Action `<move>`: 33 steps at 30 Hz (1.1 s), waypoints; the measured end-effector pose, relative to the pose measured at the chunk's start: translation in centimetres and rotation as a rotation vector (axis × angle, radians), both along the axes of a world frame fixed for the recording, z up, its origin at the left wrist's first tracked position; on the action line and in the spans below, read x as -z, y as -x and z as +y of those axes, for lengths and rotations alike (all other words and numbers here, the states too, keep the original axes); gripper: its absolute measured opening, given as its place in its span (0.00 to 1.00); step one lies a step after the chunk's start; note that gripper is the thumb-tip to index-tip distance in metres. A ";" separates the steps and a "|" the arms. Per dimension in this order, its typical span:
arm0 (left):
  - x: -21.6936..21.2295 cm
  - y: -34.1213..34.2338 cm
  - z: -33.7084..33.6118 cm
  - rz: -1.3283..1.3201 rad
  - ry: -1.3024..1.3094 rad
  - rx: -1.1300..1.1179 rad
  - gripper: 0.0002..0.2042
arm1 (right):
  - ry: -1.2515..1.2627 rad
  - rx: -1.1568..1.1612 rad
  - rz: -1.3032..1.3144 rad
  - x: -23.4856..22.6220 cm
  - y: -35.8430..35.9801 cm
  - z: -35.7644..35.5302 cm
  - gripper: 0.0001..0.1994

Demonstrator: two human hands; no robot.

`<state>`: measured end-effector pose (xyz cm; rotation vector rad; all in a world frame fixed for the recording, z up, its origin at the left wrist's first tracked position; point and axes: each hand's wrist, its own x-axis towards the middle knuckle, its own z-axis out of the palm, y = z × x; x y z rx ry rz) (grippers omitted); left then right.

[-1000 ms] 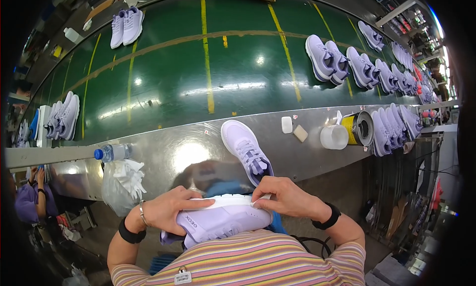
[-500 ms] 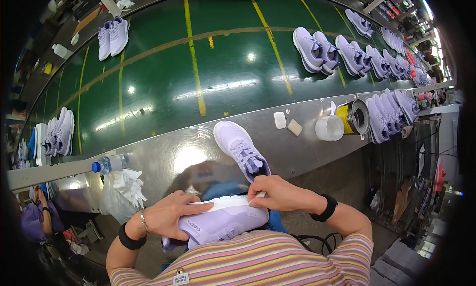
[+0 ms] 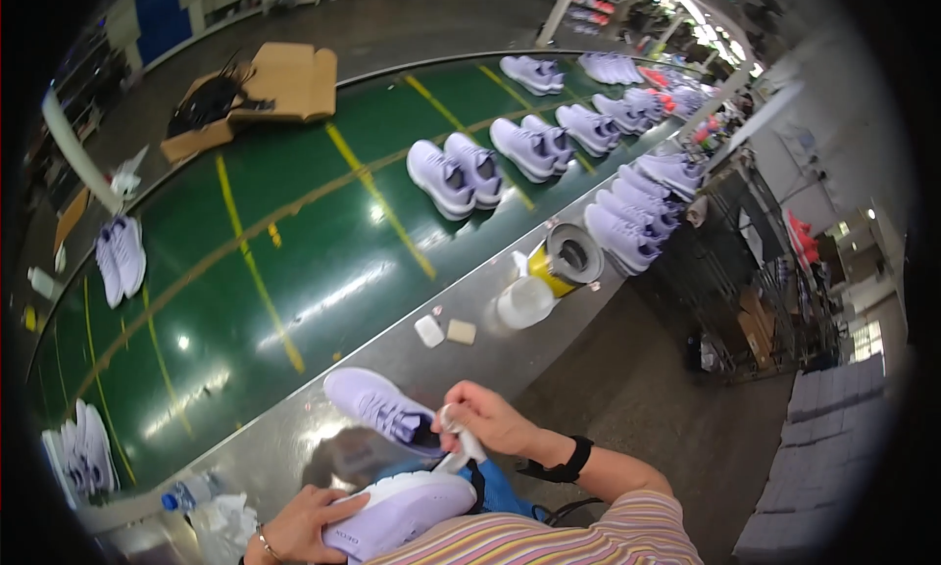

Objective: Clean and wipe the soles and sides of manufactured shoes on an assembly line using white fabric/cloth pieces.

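Left hand (image 3: 309,521): curled round one end of the held shoe, thumb along the white sole edge; far fingers hidden, grip otherwise unchanged.
Right hand (image 3: 490,423): fingers closed on a white strip (image 3: 464,448), cloth or tape, can't tell.
Held shoe (image 3: 421,514): lilac, on its side against the striped shirt (image 3: 510,526), off the tabletop (image 3: 515,354).
Change: right hand was pinching at the sole edge; now raised clear, more strip showing, lower end at or near the shoe.
Meaning: looks like a break in edge contact on that side; left hand alone steadies the shoe.
View: swung right.
Other shoe (image 3: 377,403): on tabletop, just beyond the right hand.
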<state>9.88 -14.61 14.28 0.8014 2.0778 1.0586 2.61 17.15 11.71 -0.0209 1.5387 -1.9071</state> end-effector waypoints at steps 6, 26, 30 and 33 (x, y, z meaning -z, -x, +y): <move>0.5 1.2 0.8 -0.077 0.023 0.031 0.42 | -0.048 0.653 0.105 -0.1 4.0 11.0 0.06; -2.6 2.0 4.5 -0.132 0.167 -0.197 0.39 | -1.318 0.043 0.605 10.3 14.5 16.9 0.07; -2.6 1.7 4.6 -0.163 0.188 -0.223 0.39 | -1.467 -0.080 0.582 11.3 15.4 16.7 0.07; -2.6 1.7 4.6 -0.159 0.202 -0.225 0.39 | -1.539 -0.084 0.547 12.9 16.0 17.1 0.06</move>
